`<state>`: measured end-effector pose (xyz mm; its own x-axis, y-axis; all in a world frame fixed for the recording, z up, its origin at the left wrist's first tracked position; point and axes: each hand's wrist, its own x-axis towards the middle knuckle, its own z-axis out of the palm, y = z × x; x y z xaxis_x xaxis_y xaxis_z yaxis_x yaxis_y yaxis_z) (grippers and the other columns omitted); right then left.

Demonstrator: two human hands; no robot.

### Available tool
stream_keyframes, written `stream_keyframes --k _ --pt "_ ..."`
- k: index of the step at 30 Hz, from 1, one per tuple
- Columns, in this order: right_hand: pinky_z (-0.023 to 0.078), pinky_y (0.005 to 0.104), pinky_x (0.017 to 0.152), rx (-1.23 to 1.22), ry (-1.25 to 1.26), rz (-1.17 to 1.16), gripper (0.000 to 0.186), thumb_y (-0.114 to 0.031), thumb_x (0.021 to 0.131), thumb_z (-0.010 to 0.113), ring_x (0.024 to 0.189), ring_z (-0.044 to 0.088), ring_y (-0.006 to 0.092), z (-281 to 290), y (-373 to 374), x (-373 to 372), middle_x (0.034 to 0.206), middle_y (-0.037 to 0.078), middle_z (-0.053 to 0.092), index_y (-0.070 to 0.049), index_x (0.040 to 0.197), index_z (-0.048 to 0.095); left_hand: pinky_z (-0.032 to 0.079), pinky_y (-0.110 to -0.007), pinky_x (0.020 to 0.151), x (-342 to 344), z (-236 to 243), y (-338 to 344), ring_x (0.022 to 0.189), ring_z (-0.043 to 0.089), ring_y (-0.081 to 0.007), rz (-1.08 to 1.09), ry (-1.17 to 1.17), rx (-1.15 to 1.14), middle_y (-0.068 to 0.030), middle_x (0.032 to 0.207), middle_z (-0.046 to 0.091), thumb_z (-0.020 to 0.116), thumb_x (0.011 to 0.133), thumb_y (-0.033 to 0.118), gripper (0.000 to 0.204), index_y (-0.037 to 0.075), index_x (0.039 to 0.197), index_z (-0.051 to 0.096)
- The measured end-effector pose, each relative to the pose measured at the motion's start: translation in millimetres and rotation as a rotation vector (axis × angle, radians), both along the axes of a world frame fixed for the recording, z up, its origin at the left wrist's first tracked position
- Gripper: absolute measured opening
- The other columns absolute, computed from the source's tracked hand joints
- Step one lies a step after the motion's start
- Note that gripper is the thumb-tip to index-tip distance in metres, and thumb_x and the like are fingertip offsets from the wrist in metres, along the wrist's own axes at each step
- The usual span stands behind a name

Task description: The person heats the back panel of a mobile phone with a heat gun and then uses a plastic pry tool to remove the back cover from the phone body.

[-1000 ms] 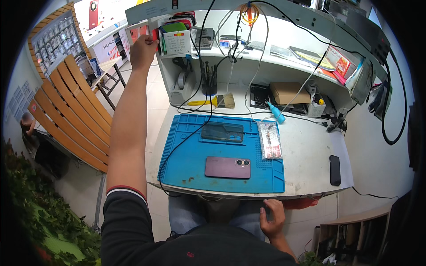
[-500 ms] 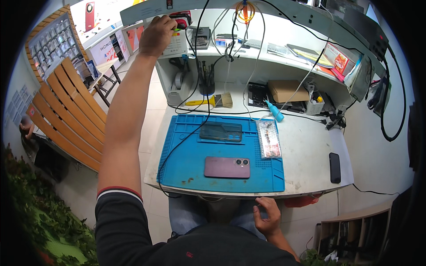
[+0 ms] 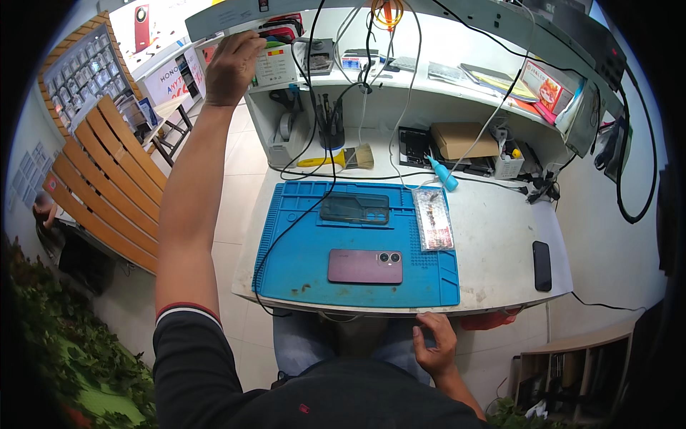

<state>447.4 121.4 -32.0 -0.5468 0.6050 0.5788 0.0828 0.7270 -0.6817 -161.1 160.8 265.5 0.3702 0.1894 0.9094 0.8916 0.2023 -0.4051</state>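
My left hand (image 3: pixel 232 64) is raised to the upper shelf, fingers curled at a white box (image 3: pixel 277 66) of flat, colourful items; what it grips, if anything, is hidden. My right hand (image 3: pixel 434 343) rests low at the desk's front edge, fingers loosely bent, thumb apart, nothing in it. A purple phone (image 3: pixel 351 266) lies back up on the blue mat (image 3: pixel 336 293), below a clear dark phone case (image 3: pixel 343 208). A clear plastic package (image 3: pixel 434 219) lies at the mat's right side.
A black phone (image 3: pixel 542 266) lies on the desk (image 3: pixel 500 264). Cables hang across the shelves. A yellow brush (image 3: pixel 354 159), light-blue bottle (image 3: pixel 443 173) and cardboard box (image 3: pixel 464 139) are behind the mat. A person (image 3: pixel 46 214) is at far left, beside a slatted wooden panel (image 3: pixel 107 193).
My left hand rose from beside the box to over its top, then shifted slightly left and down, staying at the shelf. My right hand has moved only slightly.
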Motion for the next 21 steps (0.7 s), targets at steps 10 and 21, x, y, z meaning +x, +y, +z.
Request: stream_keyframes --k 10,21 --pt "0.062 0.0412 0.085 0.104 0.042 0.152 0.037 0.006 0.087 0.083 0.095 0.078 0.0373 23.8 4.5 -26.4 0.11 0.019 0.079 -0.001 0.122 0.075 0.065 -0.039 0.08 2.3 -20.7 -21.7 0.095 0.082 -0.032 -0.036 -0.132 0.1 -0.0098 0.111 0.082 0.077 0.109 0.014 0.016 0.014 0.124 0.07" --pt "0.064 0.0435 0.089 0.297 0.167 0.379 0.062 -0.006 0.09 0.087 0.111 0.076 0.0397 120.9 26.2 -160.4 0.123 0.021 0.075 0.001 0.147 0.064 0.065 -0.028 0.088 114.9 -67.8 -112.6 0.102 0.078 -0.0134 -0.295 -0.756 0.088 -0.0086 0.113 0.08 0.085 0.102 0.005 0.03 0.0 0.128 0.071"
